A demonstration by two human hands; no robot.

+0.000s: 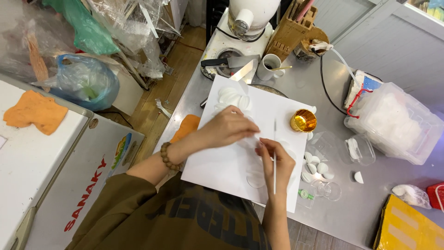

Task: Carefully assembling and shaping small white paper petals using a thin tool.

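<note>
Starting at the left edge, an orange cloth [34,112] lies on a white chest freezer [32,162], with a blue plastic bag [85,81] just behind it. Further in, the left hand [229,127] — a beaded bracelet [167,157] on its wrist — reaches over a white sheet [222,162] spread on the steel table [370,203]; its fingers are curled and drawn together at the tips, but what they pinch cannot be told from here. Beside it the right hand [277,164] grips a thin white stick [274,157] between thumb and fingers, held upright along the sheet. A stack of white round pieces [233,98] sits near the sheet's far end. Right of the hands stands a small gold cup [303,121], then a scatter of white oval pieces [317,167] — and, at the far right, a clear plastic box [393,122] of white material.
</note>
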